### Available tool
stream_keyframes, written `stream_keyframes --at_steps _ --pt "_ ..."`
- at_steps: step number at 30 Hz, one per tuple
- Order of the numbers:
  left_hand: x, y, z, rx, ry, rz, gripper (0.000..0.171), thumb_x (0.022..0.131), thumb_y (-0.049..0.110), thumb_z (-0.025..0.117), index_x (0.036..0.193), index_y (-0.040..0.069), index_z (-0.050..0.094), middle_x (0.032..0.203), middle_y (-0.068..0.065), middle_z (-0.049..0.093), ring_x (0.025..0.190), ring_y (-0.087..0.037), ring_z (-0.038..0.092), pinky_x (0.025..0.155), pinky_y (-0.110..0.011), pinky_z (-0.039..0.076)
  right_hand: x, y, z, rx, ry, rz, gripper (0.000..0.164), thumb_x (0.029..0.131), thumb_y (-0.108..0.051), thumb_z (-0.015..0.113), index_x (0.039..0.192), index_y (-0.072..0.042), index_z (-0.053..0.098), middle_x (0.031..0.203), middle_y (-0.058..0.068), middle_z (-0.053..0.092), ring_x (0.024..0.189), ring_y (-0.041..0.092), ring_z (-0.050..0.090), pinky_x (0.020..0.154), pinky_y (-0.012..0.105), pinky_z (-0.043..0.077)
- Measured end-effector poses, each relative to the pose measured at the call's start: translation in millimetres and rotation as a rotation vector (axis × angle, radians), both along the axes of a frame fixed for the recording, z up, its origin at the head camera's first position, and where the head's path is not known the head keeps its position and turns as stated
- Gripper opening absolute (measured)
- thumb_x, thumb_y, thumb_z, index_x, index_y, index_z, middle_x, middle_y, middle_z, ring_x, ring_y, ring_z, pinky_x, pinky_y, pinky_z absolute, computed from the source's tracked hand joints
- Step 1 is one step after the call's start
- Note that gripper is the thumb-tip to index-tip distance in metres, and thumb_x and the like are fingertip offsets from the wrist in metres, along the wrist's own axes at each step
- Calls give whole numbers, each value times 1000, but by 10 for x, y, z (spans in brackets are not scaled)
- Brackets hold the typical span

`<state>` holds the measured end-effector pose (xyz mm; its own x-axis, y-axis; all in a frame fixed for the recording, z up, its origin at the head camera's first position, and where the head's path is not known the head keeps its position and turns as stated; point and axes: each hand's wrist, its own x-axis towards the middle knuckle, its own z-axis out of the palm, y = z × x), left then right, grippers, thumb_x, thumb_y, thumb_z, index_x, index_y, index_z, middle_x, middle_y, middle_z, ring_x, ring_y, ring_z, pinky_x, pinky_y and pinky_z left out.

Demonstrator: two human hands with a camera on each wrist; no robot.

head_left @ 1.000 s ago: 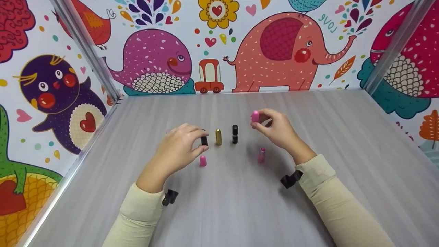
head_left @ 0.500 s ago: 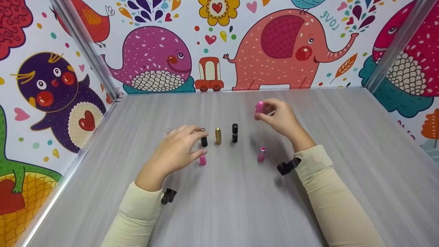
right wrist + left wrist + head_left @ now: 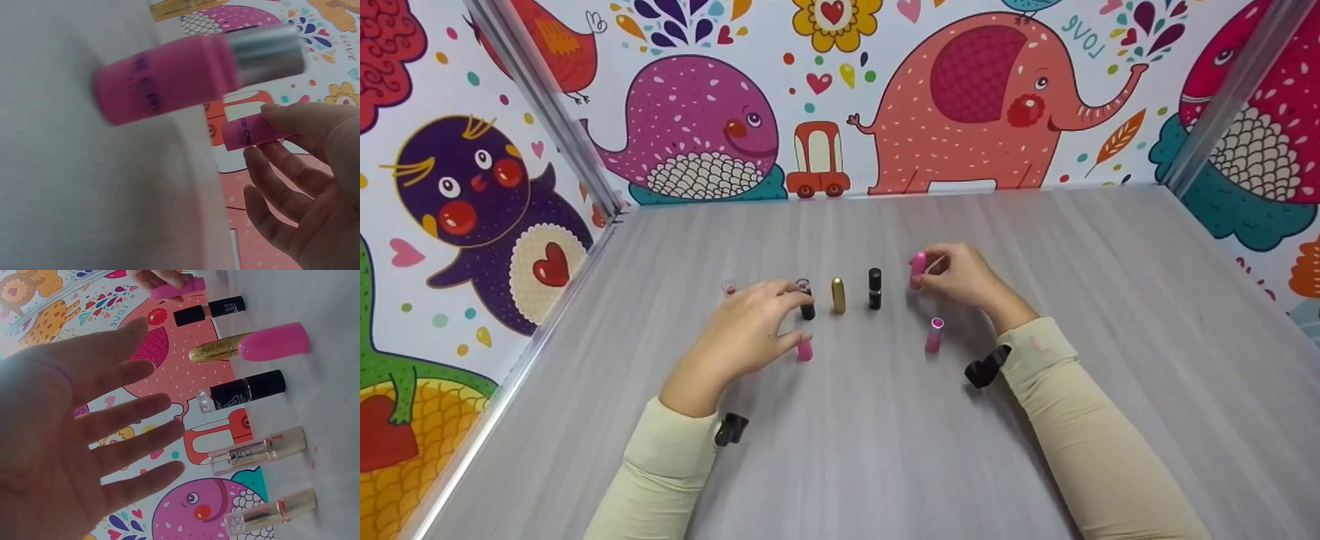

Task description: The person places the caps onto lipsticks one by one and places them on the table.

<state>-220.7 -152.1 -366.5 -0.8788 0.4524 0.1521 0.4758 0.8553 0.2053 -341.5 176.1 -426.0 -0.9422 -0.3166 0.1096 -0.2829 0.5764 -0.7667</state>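
Observation:
In the head view my right hand [image 3: 960, 277] pinches a pink lipstick [image 3: 916, 270] between thumb and fingers, upright and low over the table. Dark lettering marks its lower part in the right wrist view. Closer to me stands an uncapped pink lipstick [image 3: 934, 336] with a silver collar [image 3: 267, 56]. My left hand [image 3: 73, 422] is spread, fingers straight and palm bare in the left wrist view. From above, its fingers overlap a black lipstick with a clear top [image 3: 808, 306]; its thumb is right above a pink lipstick cap [image 3: 805, 350].
A gold lipstick [image 3: 838, 295] and another black lipstick [image 3: 874, 289] stand between the hands. Two gold lipsticks with clear caps, one nearer [image 3: 259, 450] and one at the end [image 3: 273, 511], continue the row leftward. Cartoon-printed walls [image 3: 825, 90] bound the table [image 3: 855, 435].
My right hand first rose away from me with the pink lipstick, then came back down toward the table. The left hand stayed nearly in place, uncovering more of the clear-topped black lipstick.

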Motion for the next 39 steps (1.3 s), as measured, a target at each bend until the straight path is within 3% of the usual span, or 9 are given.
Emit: stream_keyframes --at_steps 11,17,23,33,39 --pt "-2 29 17 -8 5 -9 45 95 29 84 133 9 74 140 -15 67 133 -35 61 114 -55 48 -33 -4 -195 13 -19 92 30 94 -9 81 123 -2 77 108 15 77 97 27 67 71 24 49" --pt "-5 28 -11 -15 -7 -12 43 95 29 84 132 9 74 141 -15 67 132 -35 62 113 -55 48 -38 12 -276 10 -29 123 27 95 -6 80 121 -3 77 109 14 77 98 26 69 75 26 52" --pt "-29 22 -103 -11 -4 -26 40 93 24 85 128 8 76 135 -13 70 126 -33 66 106 -54 53 -40 6 -290 28 -24 151 23 94 -6 80 116 -2 76 107 14 77 100 25 70 83 28 53" --pt "-130 48 -307 4 34 -71 27 91 11 84 118 9 80 116 -8 77 107 -28 74 89 -49 61 -39 17 -296 38 -62 142 26 95 -9 80 120 -2 75 109 12 76 99 21 67 83 29 51" --pt "-155 39 -360 13 43 -76 21 89 3 81 110 10 83 109 -7 79 103 -27 74 87 -47 61 -29 10 -281 47 -58 142 29 95 -11 81 121 -1 74 109 14 75 99 23 67 84 30 51"
